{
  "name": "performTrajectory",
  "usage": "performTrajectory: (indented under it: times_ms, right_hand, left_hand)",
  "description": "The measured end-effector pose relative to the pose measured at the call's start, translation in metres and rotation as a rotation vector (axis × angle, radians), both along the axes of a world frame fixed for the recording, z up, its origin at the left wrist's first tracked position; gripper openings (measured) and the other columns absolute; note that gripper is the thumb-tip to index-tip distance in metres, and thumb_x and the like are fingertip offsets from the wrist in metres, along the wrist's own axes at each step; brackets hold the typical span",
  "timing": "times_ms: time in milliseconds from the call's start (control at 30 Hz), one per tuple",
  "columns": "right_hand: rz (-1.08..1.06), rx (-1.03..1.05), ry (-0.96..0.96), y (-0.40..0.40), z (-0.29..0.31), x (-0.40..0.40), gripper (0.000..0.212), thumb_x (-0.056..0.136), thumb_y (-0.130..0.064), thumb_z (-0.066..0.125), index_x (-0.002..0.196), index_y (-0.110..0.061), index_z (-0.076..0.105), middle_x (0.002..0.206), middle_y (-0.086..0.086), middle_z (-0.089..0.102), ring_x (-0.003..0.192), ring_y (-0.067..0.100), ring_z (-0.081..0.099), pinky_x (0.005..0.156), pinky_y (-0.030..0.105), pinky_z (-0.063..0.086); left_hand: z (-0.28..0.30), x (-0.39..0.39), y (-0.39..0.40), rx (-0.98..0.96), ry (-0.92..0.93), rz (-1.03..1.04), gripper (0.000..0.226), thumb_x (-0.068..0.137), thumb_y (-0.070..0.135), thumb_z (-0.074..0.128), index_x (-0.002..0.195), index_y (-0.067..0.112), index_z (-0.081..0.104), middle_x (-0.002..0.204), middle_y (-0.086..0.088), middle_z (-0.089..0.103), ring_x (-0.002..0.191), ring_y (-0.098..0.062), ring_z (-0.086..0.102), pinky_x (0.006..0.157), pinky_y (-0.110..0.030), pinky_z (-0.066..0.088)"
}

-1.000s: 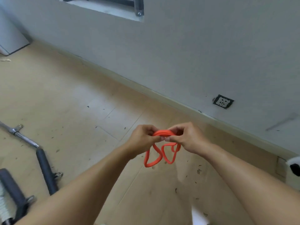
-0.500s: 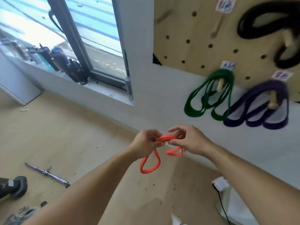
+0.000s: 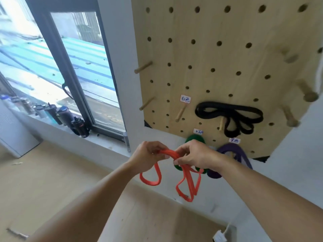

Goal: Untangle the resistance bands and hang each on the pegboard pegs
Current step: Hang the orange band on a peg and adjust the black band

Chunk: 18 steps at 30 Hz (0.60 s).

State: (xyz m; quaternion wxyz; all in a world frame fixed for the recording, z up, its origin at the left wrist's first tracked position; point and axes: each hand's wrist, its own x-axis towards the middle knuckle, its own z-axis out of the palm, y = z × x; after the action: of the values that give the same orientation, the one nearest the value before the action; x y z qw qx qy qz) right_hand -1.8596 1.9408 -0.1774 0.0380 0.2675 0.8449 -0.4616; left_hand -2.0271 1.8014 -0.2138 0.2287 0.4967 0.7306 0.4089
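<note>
Both my hands hold an orange resistance band point(image 3: 187, 182) folded into several loops in front of the wall. My left hand point(image 3: 148, 157) grips its top left part, and one loop hangs below it. My right hand point(image 3: 195, 154) pinches the top right part, with two longer loops dangling under it. The wooden pegboard point(image 3: 218, 55) fills the upper right. A black band point(image 3: 229, 116) hangs on a peg there. A green band point(image 3: 194, 137) and a purple band point(image 3: 232, 151) hang lower, partly hidden behind my right hand. A bare peg point(image 3: 180, 112) sits under a white label.
More bare pegs point(image 3: 143, 67) stick out along the board's left edge and at the right point(image 3: 307, 92). A window point(image 3: 70, 70) with several bottles point(image 3: 76, 126) on its sill is at the left. A white plug point(image 3: 221, 238) lies low at the right.
My view swung up from the floor to the pegboard. My hands rose with the orange band, and the loops on its right side now hang longer.
</note>
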Motion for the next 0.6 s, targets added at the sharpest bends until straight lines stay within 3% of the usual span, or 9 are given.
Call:
performTrajectory:
  times_ms: [167,267,433,600]
  right_hand:
    - [-0.234,-0.128,0.229,0.008,0.014,-0.009,0.011,0.093,-0.019,0.076,0.103,-0.018,0.077,0.088,0.001,0.079,0.081,0.019,0.078,0.082,0.039,0.065]
    - [-0.419,-0.298,0.35,0.004,0.017,-0.024,0.01,0.096,-0.016,0.072,0.106,-0.017,0.074,0.096,0.006,0.078,0.084,0.021,0.078,0.077,0.033,0.065]
    - [-0.664,-0.327,0.468,0.017,0.017,-0.06,0.009,0.098,-0.017,0.069,0.096,-0.025,0.072,0.095,0.007,0.076,0.09,0.025,0.077,0.088,0.042,0.063]
    - [-0.837,-0.271,0.505,0.039,0.006,-0.084,0.008,0.096,-0.018,0.071,0.098,-0.025,0.075,0.092,0.001,0.079,0.09,0.025,0.077,0.092,0.046,0.061]
  left_hand:
    - [0.027,-0.012,0.027,0.071,-0.085,0.083,0.013,0.082,0.025,0.083,0.094,0.023,0.079,0.08,0.006,0.077,0.079,-0.011,0.073,0.078,-0.029,0.059]
    - [0.039,-0.029,0.047,0.101,-0.178,0.061,0.012,0.084,0.021,0.082,0.096,0.02,0.079,0.085,0.0,0.078,0.083,-0.017,0.074,0.084,-0.035,0.06]
    - [0.051,-0.062,0.085,0.084,-0.202,0.003,0.015,0.084,0.021,0.082,0.098,0.019,0.078,0.087,0.004,0.077,0.082,-0.009,0.072,0.078,-0.024,0.056]
    - [0.052,-0.087,0.123,0.035,-0.143,-0.05,0.013,0.083,0.023,0.083,0.095,0.027,0.077,0.09,0.009,0.077,0.089,-0.011,0.073,0.086,-0.031,0.059]
